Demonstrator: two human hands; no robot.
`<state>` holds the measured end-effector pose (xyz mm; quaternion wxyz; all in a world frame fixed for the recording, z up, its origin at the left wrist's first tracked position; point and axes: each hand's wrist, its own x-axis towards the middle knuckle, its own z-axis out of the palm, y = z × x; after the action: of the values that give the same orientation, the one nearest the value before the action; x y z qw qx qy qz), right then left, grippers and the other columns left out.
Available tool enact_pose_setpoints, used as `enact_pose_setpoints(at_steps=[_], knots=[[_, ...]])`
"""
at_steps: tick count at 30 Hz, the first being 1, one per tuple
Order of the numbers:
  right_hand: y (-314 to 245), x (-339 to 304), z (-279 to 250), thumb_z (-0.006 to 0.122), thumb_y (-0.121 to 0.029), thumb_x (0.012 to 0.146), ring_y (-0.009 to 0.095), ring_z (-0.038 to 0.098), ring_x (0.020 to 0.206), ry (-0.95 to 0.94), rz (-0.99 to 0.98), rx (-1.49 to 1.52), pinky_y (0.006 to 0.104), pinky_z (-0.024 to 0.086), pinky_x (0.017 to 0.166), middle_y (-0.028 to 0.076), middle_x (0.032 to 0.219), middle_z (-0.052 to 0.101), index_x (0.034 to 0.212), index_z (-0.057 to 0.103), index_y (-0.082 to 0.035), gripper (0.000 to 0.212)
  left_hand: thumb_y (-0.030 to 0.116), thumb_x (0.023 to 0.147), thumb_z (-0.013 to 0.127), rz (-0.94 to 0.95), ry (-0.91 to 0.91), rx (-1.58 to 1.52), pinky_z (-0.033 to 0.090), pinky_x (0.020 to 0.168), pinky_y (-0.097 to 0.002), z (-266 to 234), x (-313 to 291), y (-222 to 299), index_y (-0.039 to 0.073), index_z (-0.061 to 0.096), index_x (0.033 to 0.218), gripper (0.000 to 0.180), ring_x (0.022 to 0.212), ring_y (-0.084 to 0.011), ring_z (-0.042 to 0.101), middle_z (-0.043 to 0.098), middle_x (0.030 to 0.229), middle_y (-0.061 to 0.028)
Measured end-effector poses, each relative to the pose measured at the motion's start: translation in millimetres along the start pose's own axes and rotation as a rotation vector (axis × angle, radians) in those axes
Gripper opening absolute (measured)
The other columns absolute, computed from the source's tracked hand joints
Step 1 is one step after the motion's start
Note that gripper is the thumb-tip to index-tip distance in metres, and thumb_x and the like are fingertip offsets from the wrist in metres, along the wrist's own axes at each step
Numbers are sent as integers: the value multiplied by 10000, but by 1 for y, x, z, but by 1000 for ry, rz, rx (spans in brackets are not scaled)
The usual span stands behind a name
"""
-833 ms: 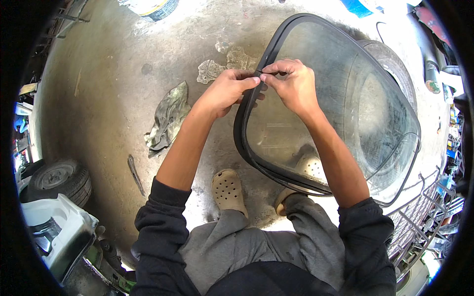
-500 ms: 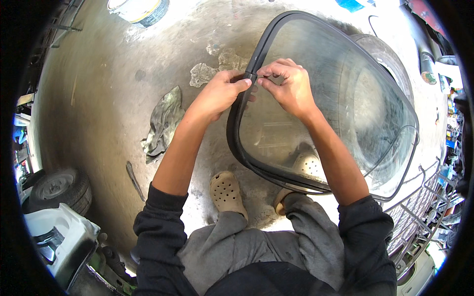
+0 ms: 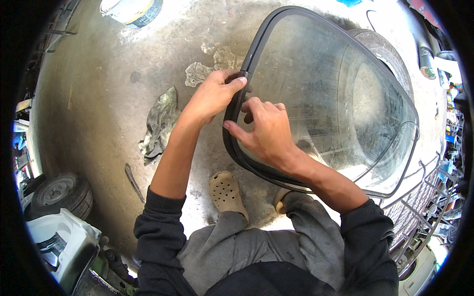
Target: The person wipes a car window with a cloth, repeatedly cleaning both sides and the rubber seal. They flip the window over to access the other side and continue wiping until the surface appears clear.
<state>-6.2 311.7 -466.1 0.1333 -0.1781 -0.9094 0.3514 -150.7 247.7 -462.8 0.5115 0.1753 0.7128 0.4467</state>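
A large curved vehicle windshield (image 3: 316, 74) with a black rubber seal (image 3: 256, 47) round its edge is tilted before me, leaning over a tyre (image 3: 385, 54) that shows partly through the glass. My left hand (image 3: 215, 96) is closed round the seal on the near left side, thumb on top and fingers underneath, mostly hidden. Just below it, my right hand (image 3: 269, 128) has its thumb on the seal and its bent fingers at the seal's inner side over the glass. A thin loose cord (image 3: 387, 150) curves across the lower right of the windshield.
A crumpled cloth (image 3: 160, 126) and a dark narrow tool (image 3: 133, 182) lie on the concrete floor to the left. A bucket (image 3: 133, 12) stands at the far left. Wheels (image 3: 61, 192) and a white body part (image 3: 59, 232) are at lower left; a metal rack (image 3: 410, 212) stands at right.
My right hand has moved down the seal, from a pinch beside my left thumb to a lower place on the edge. My left hand keeps its hold.
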Motion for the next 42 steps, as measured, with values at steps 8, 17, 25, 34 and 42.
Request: enact_pose_setpoints(at_steps=[8,17,25,34,42], knots=[[-16,14,8,641,-81,717,327,611,619,19,316,220,407,447,626,151,668,614,897,510,25,247,226,809,670,8,-86,-183,507,679,-289,-16,16,-17,-55,545,1152,460,865,-157,606,616,1019,-101],[-38,5,11,557,-56,770,233,608,582,321,579,247,332,484,584,155,676,630,1015,562,31,260,238,802,671,103,-17,-266,499,664,-290,-10,22,-36,-47,620,1045,377,786,-149,605,642,928,-102],[-45,1,43,510,-35,794,266,622,561,454,592,237,356,481,578,190,671,620,1076,568,18,292,260,823,618,188,33,147,456,628,-306,-15,17,-20,-70,652,971,363,693,-179,570,640,784,-124],[-49,9,48,557,-36,757,286,613,522,458,435,-19,351,477,545,179,600,591,1054,606,39,311,216,821,602,184,117,253,456,613,-326,-10,20,-17,-80,656,935,321,656,-194,581,634,743,-141],[-58,19,35,532,-17,741,382,609,588,230,500,-124,434,479,569,235,626,590,997,582,79,278,182,786,602,92,107,-36,446,521,-352,-8,16,-11,-78,663,909,295,600,-223,601,632,694,-160]])
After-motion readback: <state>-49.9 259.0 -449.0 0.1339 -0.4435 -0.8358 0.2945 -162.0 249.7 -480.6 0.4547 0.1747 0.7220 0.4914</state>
